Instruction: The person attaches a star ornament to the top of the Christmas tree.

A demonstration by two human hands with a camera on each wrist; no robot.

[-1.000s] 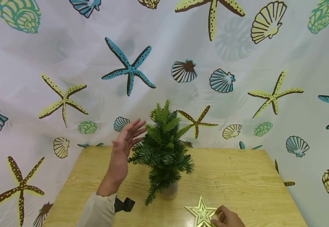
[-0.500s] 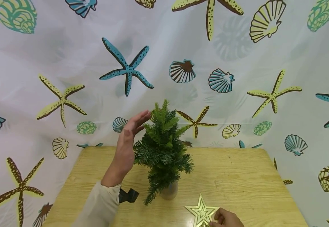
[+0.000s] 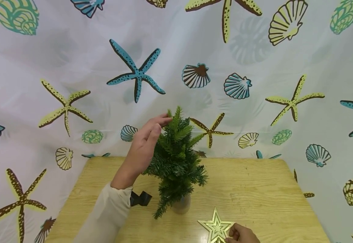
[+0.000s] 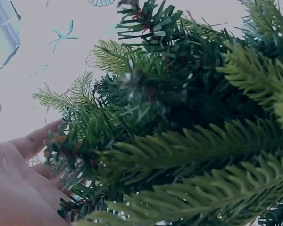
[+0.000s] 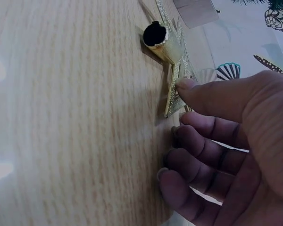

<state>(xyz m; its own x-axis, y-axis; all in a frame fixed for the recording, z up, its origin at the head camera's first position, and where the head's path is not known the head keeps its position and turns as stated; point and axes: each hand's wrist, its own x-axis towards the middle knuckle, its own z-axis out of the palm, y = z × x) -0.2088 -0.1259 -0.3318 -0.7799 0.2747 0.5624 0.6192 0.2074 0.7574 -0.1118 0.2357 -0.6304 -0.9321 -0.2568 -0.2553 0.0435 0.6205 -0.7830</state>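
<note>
A small artificial Christmas tree [image 3: 179, 168] stands upright on the wooden table in a pale round base [image 3: 182, 205]. My left hand [image 3: 140, 148] is at its upper left side, fingers extended toward the top branches. In the left wrist view, green branches [image 4: 179, 155] partly cover the fingers of that hand [image 4: 23, 183]. On the table in front and to the right lies a gold star tree topper [image 3: 216, 225]. My right hand [image 3: 244, 234] pinches one of its points. The right wrist view shows the topper's hollow socket [image 5: 167, 47], with the thumb pressing on the star's edge.
The light wooden table [image 3: 249, 189] reaches back to a white curtain [image 3: 176, 44] printed with starfish and shells, which also hangs on both sides. A black piece [image 3: 141, 198] shows beside the left cuff.
My left hand has moved up and to the right, from beside the tree to its upper branches. My right hand stays at the star, barely shifted; the tree stays standing.
</note>
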